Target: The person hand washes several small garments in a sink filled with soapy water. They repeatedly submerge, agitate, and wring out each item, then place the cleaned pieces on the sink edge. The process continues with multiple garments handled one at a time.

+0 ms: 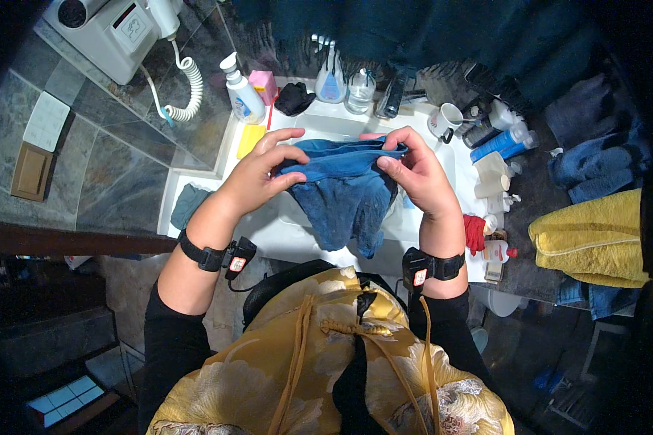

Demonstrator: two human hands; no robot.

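A pair of dark blue underpants (345, 196), damp-looking and creased, hangs in front of me over the white sink (334, 125). Its waistband edge is on top and the cloth narrows downward. At its left end my left hand (268, 163) holds the band between thumb and fingers. My right hand (412, 170) pinches the opposite end, thumb in front and forefinger over the top edge; some of its fingers are behind the cloth. Most of the basin is hidden by the garment.
Along the sink's back stand a white pump bottle (244, 90), a pink box (263, 85), black cloth (294, 98) and clear bottles (360, 91). On the right are a mug (445, 120), several bottles, red cloth (474, 233) and a yellow towel (591, 239). Grey cloth (189, 205) lies left.
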